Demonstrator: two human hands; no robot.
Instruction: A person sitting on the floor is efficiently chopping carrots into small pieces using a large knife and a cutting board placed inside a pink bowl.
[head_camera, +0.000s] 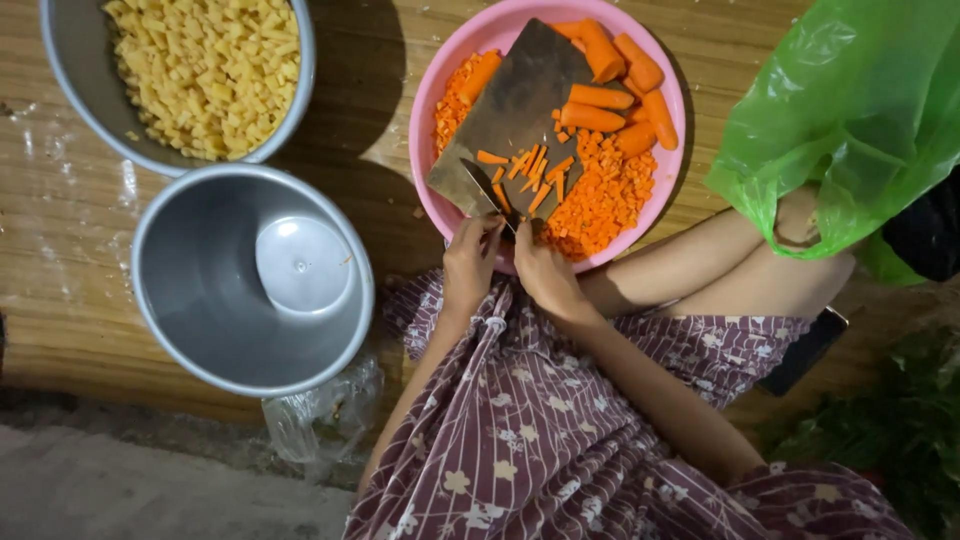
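Your hands meet at the near rim of the pink bowl (432, 150).
Left hand (470, 262) grips the knife (486, 192); right hand (543, 272) seemingly pinches carrot sticks (530, 170) on the board (515, 110) inside.

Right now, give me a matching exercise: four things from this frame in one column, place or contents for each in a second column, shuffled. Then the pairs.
Things
1. pink basin
2. top-left metal bowl
3. lower metal bowl
4. green plastic bag

Place or contents
A. no food inside
B. holds yellow diced pieces
C. at the right edge, over the person's knee
D. holds a dark cutting board, carrot pieces and diced carrot

Pairs: 1-D, 2-B, 3-A, 4-C
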